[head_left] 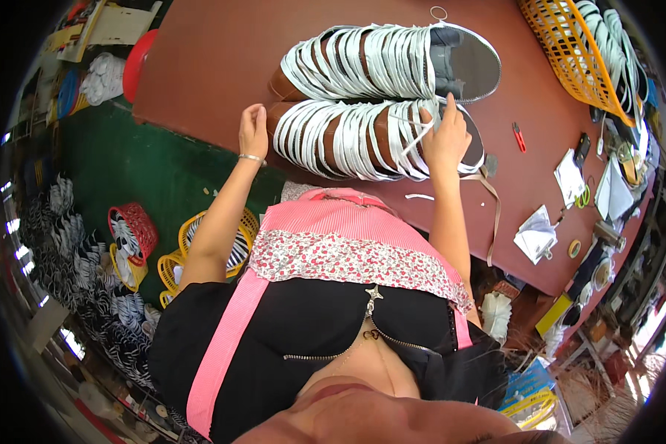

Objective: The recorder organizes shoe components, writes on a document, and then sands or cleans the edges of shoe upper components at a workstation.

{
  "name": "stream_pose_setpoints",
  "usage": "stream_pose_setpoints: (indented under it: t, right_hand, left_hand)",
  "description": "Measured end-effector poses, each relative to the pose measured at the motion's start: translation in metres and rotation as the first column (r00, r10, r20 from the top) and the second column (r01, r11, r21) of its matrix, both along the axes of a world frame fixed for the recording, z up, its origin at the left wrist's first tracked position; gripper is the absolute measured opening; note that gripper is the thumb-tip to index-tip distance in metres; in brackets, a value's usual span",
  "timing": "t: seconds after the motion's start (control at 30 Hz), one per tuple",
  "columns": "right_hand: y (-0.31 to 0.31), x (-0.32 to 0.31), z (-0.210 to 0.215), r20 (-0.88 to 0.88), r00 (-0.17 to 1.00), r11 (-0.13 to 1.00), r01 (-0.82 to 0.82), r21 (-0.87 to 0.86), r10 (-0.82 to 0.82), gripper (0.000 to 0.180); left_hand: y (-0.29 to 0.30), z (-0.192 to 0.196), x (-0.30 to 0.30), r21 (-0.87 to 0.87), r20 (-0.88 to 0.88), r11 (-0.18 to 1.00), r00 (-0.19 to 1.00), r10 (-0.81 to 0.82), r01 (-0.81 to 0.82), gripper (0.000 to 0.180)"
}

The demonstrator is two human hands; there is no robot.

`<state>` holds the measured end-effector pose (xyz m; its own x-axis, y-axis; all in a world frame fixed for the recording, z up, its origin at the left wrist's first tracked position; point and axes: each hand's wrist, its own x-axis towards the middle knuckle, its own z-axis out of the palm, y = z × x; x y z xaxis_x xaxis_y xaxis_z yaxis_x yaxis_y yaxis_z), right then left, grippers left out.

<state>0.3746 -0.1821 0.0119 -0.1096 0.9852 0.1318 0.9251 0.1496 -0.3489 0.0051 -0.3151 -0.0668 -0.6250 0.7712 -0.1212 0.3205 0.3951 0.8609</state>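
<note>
at 11 o'clock, over the reddish-brown table (207, 59), the left hand (253, 132) is hovering partly open, fingers loosely curled, just beside the left end of the lower bundle (351, 140); it is gripping nothing visible, and contact cannot be told. at 12 o'clock, the lower bundle is lying crosswise near the table edge, white strips looping around a brown core. caution: without left-hand restraint, a push toward 6 o'clock could be rolling it over that edge. alongside, toward 12 o'clock, the upper bundle (385, 63) is lying close; loose loops could be tangling between them. at 2 o'clock, the right hand (446, 140) is covering the lower bundle's right end, index finger extended, thumb spread; whether it is pinching the strip by the thumb cannot be told. caution: a pull toward 3 o'clock could be dragging loops off that end. at 3 o'clock, a tan strap (498, 203) is trailing edgeward; a brushing forearm could be catching it. farther out at 2 o'clock, red snips (520, 137) are lying loose; stray strips could be snagging there.
</note>
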Motion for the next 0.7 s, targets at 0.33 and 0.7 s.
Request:
stream_pose_setpoints:
  t: [0.33, 0.7]
  right_hand:
    - [-0.077, 0.033, -0.061, -0.069, 0.966, 0.948, 0.259, 0.186, -0.25, 0.056]
    - [-0.073, 0.03, -0.074, -0.135, 0.949, 0.934, 0.307, 0.183, -0.285, 0.051]
  left_hand:
    - [-0.02, 0.043, 0.012, -0.124, -0.692, 0.649, 0.403, -0.598, 0.75, 0.059]
    - [-0.015, 0.035, 0.049, -0.018, -0.689, 0.737, 0.526, -0.499, 0.675, 0.065]
